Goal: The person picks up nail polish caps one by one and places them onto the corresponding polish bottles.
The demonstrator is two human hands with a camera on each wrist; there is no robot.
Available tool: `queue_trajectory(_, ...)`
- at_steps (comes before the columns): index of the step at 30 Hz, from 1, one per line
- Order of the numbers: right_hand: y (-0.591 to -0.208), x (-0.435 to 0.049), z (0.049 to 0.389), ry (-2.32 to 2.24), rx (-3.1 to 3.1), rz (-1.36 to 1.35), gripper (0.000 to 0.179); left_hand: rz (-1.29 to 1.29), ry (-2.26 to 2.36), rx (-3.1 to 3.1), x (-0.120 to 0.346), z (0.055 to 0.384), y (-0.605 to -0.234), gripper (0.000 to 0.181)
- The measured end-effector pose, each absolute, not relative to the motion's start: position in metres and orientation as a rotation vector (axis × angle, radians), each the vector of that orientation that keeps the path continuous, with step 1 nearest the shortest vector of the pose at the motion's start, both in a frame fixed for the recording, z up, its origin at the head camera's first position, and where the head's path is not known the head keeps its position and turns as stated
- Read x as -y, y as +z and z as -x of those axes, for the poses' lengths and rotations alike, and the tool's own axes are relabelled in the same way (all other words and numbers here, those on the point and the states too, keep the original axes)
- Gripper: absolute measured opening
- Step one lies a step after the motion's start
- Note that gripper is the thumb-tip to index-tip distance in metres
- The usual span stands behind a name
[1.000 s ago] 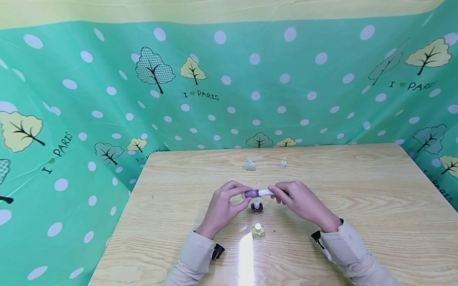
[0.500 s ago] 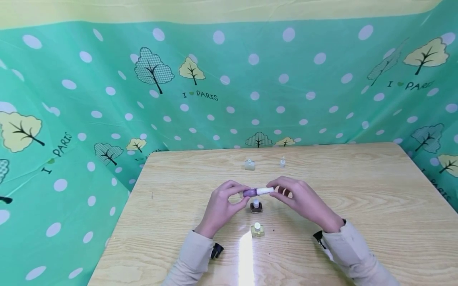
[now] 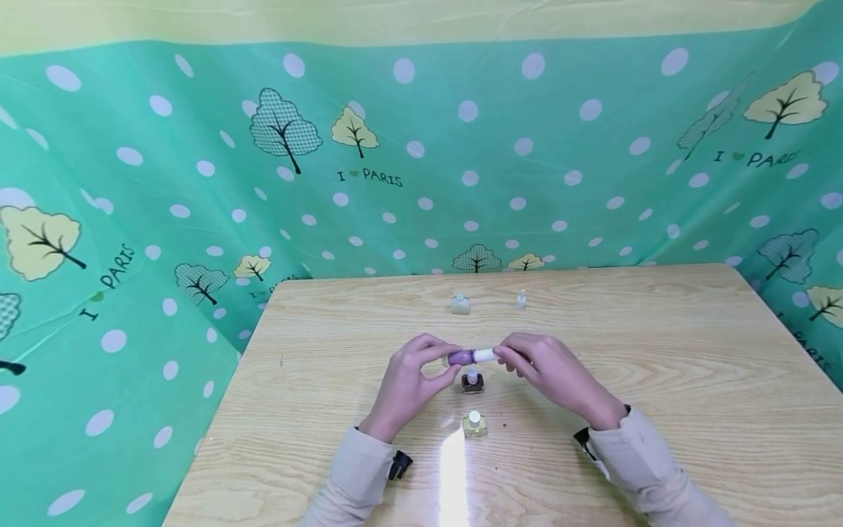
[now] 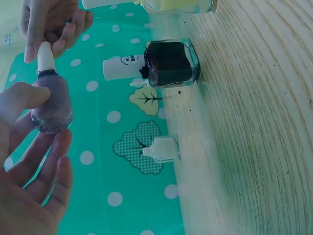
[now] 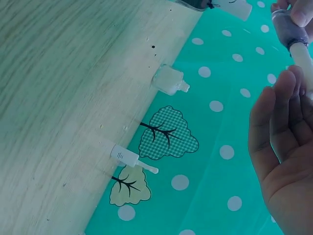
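A purple nail polish bottle [image 3: 461, 357] lies sideways in the air above the table, its white cap [image 4: 46, 58] pointing right. My left hand [image 3: 411, 377] pinches the bottle's body between thumb and fingers. On the other side, my right hand [image 3: 549, 369] grips the white cap at its end with thumb and fingertips. The cap sits on the bottle's neck. Just below the hands stands a dark nail polish bottle [image 4: 171, 63] with a white cap, upright on the table. Nearer to me is a pale yellow polish bottle [image 3: 474, 427], also white-capped.
Farther back stands an uncapped bottle of whitish polish [image 5: 167, 79]. To its right, a white cap [image 5: 124, 155] stands with its brush upward. The wooden table [image 3: 316, 410] ends at a green dotted curtain [image 3: 395, 146] behind and at the sides.
My right fingers spread and shifted their grip on the white cap half a second ago, and now pinch its end again. The left hand has stayed nearly still with the bottle.
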State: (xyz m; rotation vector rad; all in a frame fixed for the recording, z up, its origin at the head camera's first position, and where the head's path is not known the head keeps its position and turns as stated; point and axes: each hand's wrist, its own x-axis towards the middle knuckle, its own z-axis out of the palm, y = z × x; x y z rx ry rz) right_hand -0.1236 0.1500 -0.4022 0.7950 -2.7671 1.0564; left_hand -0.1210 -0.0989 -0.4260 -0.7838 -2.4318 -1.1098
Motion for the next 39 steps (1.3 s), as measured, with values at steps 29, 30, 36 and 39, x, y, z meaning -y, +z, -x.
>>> queue_trajectory(29, -0.4049, -0.1500, 0.1239, 1.035, 2.666, -0.849, 0.008, 0.790, -1.074, 2.432, 0.0996, 0.1230, -0.4269, 0.022)
queue_trajectory(30, -0.4048, -0.1495, 0.1240, 1.031, 2.673, -0.844, 0.010, 0.791, -1.070, 2.426, 0.0993, 0.1228, -0.4265, 0.022)
queue_trajectory(36, -0.4049, -0.1481, 0.1245, 1.000, 2.719, -0.803, 0.021, 0.798, -1.065, 2.403, 0.0982, 0.1217, -0.4250, 0.023)
queue_trajectory(39, -0.4050, -0.1478, 0.1245, 1.005, 2.725, -0.791, 0.021, 0.801, -1.068, 2.399, 0.0984, 0.1215, -0.4255, 0.023)
